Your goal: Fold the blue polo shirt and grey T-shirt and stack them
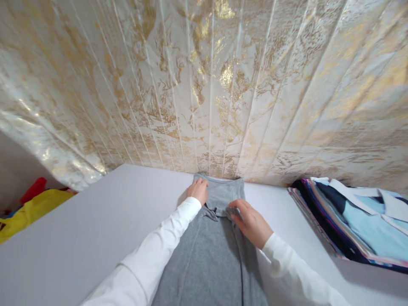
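One grey garment (212, 255) lies lengthwise on the worktop (105, 212); my left hand (198, 191) curls over its left edge, pinching or not I cannot tell, while my right hand (253, 223) holds a bunched fold (231, 213) in narrowed fingers (239, 204), seemingly to steady the cloth.

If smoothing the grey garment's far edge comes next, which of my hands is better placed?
Probably your left hand: it's close to the far edge of the grey garment, while your right hand sits nearer you, its fingers at the garment's right side.
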`<state>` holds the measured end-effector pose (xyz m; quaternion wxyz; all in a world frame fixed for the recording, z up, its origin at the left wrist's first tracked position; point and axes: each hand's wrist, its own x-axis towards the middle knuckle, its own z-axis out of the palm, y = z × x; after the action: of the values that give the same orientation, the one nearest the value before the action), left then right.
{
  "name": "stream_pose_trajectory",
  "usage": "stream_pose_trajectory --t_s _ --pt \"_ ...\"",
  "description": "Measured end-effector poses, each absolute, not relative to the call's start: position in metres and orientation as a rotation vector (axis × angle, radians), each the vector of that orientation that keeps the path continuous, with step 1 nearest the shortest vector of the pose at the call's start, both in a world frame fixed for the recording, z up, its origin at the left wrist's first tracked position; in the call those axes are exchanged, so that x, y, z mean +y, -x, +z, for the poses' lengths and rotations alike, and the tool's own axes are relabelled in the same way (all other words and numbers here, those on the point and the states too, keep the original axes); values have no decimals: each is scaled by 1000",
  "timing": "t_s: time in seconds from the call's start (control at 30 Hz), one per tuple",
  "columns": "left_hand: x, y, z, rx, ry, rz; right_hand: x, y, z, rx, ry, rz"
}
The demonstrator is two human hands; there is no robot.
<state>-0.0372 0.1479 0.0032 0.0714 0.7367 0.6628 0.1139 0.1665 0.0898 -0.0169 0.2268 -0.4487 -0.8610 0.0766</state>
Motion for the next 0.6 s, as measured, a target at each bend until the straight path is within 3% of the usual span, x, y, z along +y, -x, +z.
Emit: stream_pose_trajectory --t_s 0.3,0.6 --pt "140 39 2 1695 -2470 347 88 -128 -23 -2346 1200 224" --pt "142 24 2 1640 -2536 350 103 -173 -22 -2270 1249 364"
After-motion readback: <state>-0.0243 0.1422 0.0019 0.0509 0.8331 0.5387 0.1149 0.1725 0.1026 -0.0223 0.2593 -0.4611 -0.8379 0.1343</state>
